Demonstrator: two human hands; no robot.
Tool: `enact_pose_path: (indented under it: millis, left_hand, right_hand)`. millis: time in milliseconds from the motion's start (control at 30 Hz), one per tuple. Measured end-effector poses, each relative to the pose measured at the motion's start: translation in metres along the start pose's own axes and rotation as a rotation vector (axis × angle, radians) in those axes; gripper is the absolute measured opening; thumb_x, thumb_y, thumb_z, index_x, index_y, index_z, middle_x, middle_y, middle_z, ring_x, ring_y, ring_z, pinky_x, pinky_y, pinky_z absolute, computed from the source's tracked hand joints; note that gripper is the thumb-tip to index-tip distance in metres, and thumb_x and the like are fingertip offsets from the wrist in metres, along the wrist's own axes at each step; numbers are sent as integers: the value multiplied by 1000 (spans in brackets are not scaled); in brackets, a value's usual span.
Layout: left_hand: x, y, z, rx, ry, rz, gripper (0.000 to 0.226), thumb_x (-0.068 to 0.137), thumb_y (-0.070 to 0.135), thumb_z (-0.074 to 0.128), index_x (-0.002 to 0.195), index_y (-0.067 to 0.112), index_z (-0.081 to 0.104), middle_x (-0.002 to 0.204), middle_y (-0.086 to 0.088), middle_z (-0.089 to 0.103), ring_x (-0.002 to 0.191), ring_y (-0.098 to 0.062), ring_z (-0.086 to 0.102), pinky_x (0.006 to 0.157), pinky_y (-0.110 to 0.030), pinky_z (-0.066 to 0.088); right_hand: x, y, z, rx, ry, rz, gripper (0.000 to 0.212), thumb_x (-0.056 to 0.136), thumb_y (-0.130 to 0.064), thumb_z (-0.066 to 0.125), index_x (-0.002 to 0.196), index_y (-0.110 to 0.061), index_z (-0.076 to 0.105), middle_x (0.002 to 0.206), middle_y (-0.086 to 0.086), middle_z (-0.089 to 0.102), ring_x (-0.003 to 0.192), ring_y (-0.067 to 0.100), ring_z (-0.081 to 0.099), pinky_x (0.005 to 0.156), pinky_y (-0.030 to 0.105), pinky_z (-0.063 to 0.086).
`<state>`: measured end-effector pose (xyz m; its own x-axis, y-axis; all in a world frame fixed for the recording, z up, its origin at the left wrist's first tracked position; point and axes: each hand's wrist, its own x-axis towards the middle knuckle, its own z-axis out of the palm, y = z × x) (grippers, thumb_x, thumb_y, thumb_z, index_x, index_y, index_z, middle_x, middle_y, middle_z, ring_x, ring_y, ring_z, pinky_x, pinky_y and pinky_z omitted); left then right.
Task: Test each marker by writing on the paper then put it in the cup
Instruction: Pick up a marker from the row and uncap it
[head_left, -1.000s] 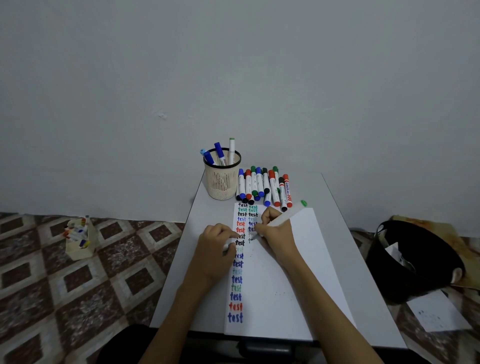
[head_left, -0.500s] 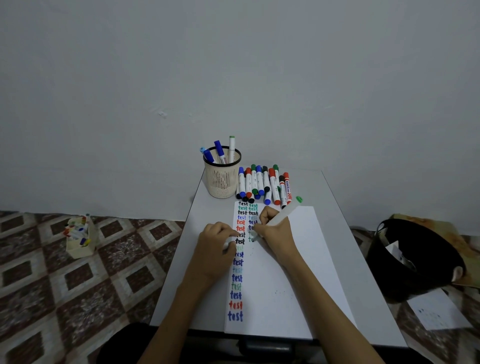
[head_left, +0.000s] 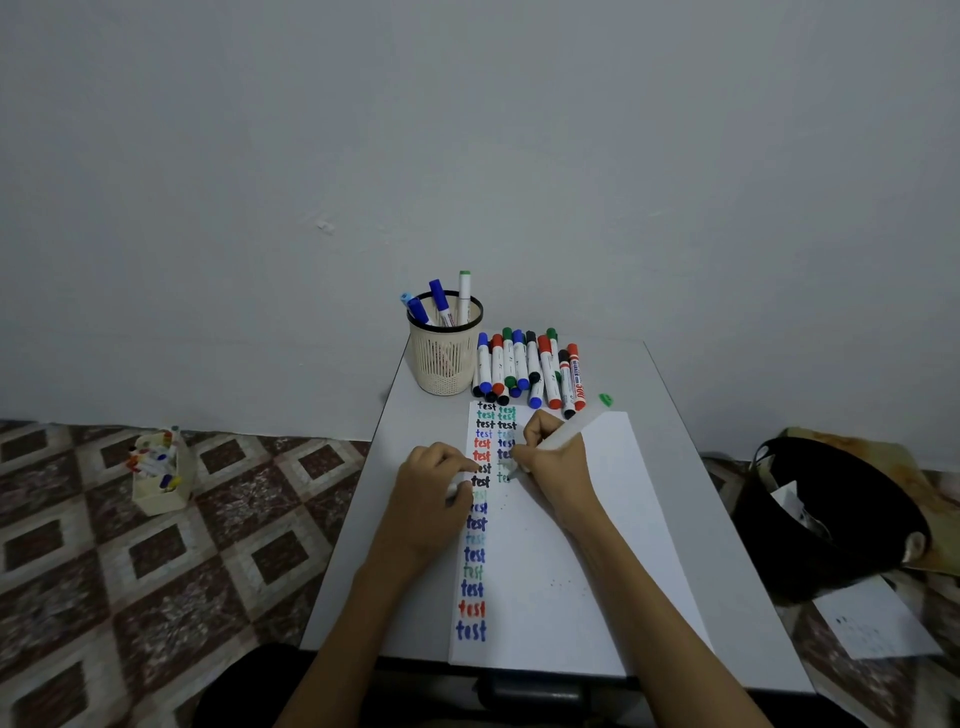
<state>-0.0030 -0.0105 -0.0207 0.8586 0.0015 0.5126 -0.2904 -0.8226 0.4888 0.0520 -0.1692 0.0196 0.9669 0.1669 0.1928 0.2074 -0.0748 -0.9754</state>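
green marker in right hand, tip seemingly on paper

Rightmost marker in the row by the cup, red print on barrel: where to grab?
Pinch the red-printed marker mid-barrel, from above and the right. It lies flat, last in the row: its right flank faces bare table, while a black-capped marker crowds its left.

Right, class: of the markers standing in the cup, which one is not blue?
The white marker with the green end, at the right side of the cup; the other markers in it have blue caps.
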Motion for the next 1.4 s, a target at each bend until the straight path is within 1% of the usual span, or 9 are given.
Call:
enact_pose_path:
  millis: [400,633,767,867,933,1033,1167,1300,1400]
  left_hand:
    - [-1,1,-1,6,-15,-22,30,82,29,46,93,13,68,92,-4,64,83,-18,56,71,-31,52]
    - [-2,1,-1,0,0,-20,28,81,27,46,91,13,68,91,-4,64,81,-19,56,70,-36,53]
    - [-1,6,-6,39,34,-40,30,74,28,50,96,16,68,95,0,63,83,-16,53,69,-34,50]
    - [-2,11,-14,170,69,-100,41,66,34,48,103,25,64,99,7,58,86,-11,51,69,-28,36]
    - [-3,13,-15,178,54,-124,44,64,34,46,104,26,61,94,8,56,83,-12,51,68,-28,34]
    - [-3,13,-14,47,59,-158,41,65,26,44,101,19,61,81,5,56,73,-15,52,64,-32,41]
    - [-5,16,-17,-217,118,-200,34,77,4,61,109,15,60,94,2,62,85,-13,58,75,-29,51]
    - [-4,20,-27,-426,147,-331,24,79,9,69,102,13,65,94,5,68,85,1,63,72,-10,49]
    - [-5,21,-30,-485,141,-346,20,78,10,71,98,11,69,92,6,70,81,2,64,68,-8,47]
  right_hand:
    - [0,2,2,17,40,-34,39,77,21,54,62,-10,36,57,3,38,51,1,39,56,10,45]
    - [2,5,1,26,-26,11,42,73,23,53,57,-12,36,46,-13,40,45,-1,40,50,11,39]
    - [3,6,-5,220,61,47,38,75,21,56,61,-10,38,54,2,39,45,7,38,44,19,38]
    - [6,8,-11,417,130,80,33,79,1,72,67,-11,44,58,10,45,44,13,38,42,23,36]
    - [6,7,-14,491,134,96,30,75,-8,76,70,-12,47,65,13,49,50,16,41,43,21,36]
    - [7,9,-16,603,105,118,23,73,-5,75,75,-11,53,69,9,56,60,19,48,48,18,43]
    - [6,4,-13,775,11,163,5,88,2,58,88,1,62,89,23,67,75,30,67,58,31,58]
    - [2,-1,-12,719,10,193,17,95,-12,53,81,-3,56,59,10,61,46,18,59,43,25,51]
    - [1,3,-13,627,1,141,22,94,-15,55,76,-3,52,49,9,55,39,16,51,40,22,45]
